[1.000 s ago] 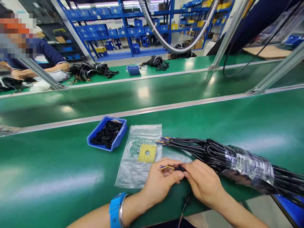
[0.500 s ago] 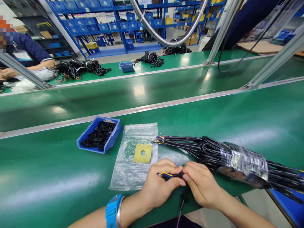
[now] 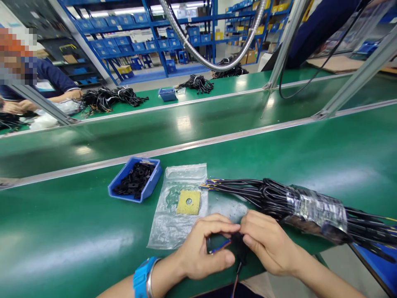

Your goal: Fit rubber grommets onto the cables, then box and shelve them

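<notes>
My right hand (image 3: 271, 244) is closed on a black cable (image 3: 238, 241) near the table's front edge; its fingers partly hide the grip. Blue and reddish wire ends (image 3: 221, 247) stick out of the cable to the left. My left hand (image 3: 207, 246) is open around these ends, thumb well apart from the fingers, its index fingertip close to the right fingers. Below hangs a dark piece with a thin reddish lead (image 3: 235, 283). Behind the hands, a yellow square pad with a round hole (image 3: 194, 203) lies on a clear zip bag (image 3: 167, 223).
A blue bin (image 3: 145, 194) of small black parts stands left of the bag. A wrapped bundle of black cables (image 3: 316, 207) lies to the right. Metal posts (image 3: 356, 78) and a rail (image 3: 173, 149) edge the table (image 3: 77, 231). A co-worker (image 3: 46, 78) sits across, at far left.
My left thumb has come away from the cable and the left hand has opened. The wire ends now point down-left. The view has shifted slightly.
</notes>
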Available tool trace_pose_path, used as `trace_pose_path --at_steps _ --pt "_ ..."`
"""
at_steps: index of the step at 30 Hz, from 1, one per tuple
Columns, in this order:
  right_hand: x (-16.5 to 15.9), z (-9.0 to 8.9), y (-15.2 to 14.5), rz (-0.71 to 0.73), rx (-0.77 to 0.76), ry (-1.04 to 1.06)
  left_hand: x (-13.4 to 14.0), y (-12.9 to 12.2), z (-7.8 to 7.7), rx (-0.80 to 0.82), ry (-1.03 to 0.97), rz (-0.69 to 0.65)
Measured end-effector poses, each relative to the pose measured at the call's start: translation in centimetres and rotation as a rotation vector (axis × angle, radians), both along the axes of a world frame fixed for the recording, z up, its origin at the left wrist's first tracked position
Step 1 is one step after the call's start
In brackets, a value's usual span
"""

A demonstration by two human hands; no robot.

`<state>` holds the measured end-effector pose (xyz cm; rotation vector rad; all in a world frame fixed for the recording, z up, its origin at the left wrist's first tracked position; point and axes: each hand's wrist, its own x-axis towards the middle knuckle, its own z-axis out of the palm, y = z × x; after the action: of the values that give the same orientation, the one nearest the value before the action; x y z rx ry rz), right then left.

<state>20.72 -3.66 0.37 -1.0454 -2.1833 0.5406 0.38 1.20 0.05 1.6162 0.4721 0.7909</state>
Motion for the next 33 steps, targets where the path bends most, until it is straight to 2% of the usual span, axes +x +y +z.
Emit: trace_pose_path --at_steps 1,3,5,7,9,12,14,17,22,25,27,30,33 --pt "0.0 0.5 -0.1 -0.035 0.021 -0.038 -0.2 -0.2 0.0 0.025 0.001 -0.039" --pt "-0.1 1.5 0.0 -0.191 0.12 -0.196 -0.2 -0.6 0.0 0.091 0.057 -0.134" --pt "-0.5 2.1 0.5 -0.351 0.232 -0.449 0.0 -1.0 -0.1 0.201 0.175 -0.279" --pt "-1.1 2.3 1.2 -0.423 0.274 -0.706 0.1 -1.4 0.0 0.315 0.29 -0.39" --pt "-1.8 2.2 1.8 -0.433 0.25 -0.88 0.1 -1.6 0.0 0.347 0.333 -0.383" --pt "-2.7 1.5 2.6 -0.446 0.199 -0.983 -0.1 -1.8 -0.2 0.262 0.264 -0.208" --pt "-3.1 0.9 3.1 -0.469 0.187 -0.992 -0.1 -2.0 -0.3 0.231 0.195 -0.095" --pt "-3.2 0.3 3.8 -0.505 0.193 -0.971 -0.1 -2.0 0.0 0.24 0.144 -0.001" --pt "-3.3 0.5 4.7 -0.474 0.21 -0.911 -1.0 -0.6 2.2 0.29 0.218 0.138" --pt "-3.4 0.8 4.8 -0.423 0.244 -0.814 -2.2 0.9 3.3 0.403 0.307 0.3" --pt "-3.3 0.7 4.8 -0.354 0.282 -0.673 -2.8 1.7 3.3 0.527 0.406 0.373" --pt "-3.1 0.1 4.5 -0.216 0.28 -0.457 -2.8 1.9 2.5 0.657 0.539 0.334" --pt "-2.9 -0.4 4.2 -0.105 0.215 -0.361 -2.2 1.7 1.6 0.732 0.626 0.271"
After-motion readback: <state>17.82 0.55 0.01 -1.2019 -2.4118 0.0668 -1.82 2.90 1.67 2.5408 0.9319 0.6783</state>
